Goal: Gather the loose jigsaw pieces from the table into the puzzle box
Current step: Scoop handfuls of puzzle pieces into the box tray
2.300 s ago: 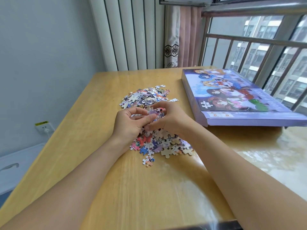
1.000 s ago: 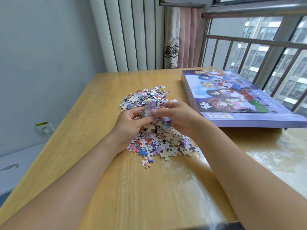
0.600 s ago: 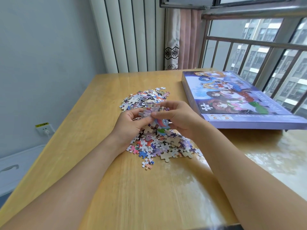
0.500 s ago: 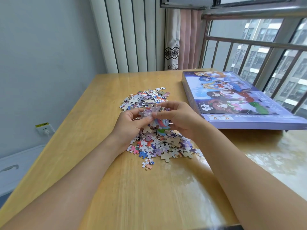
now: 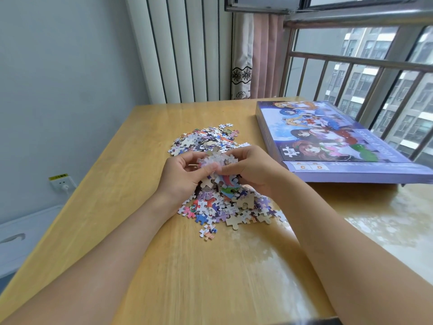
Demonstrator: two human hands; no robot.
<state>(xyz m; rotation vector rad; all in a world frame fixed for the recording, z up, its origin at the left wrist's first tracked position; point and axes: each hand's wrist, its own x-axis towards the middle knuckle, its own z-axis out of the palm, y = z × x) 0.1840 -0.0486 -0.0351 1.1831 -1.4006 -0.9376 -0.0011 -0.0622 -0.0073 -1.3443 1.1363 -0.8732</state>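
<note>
the clump of jigsaw pieces point(image 5: 218, 160) pinched between the left hand point(image 5: 181, 177) and the right hand point(image 5: 253, 171) is blurred, so how many pieces it holds cannot be told. the hands cover the middle of the loose pile point(image 5: 225, 205), and the right hand's fingers point(image 5: 230, 168) are mostly hidden behind the clump. both forearms run out of the picture at its bottom edge. the puzzle box point(image 5: 328, 141) near the counter's right edge shows only its lid and two sides; its small lettering is unreadable. the counter point(image 5: 187, 277) is cut off along its near edge and right side.
</note>
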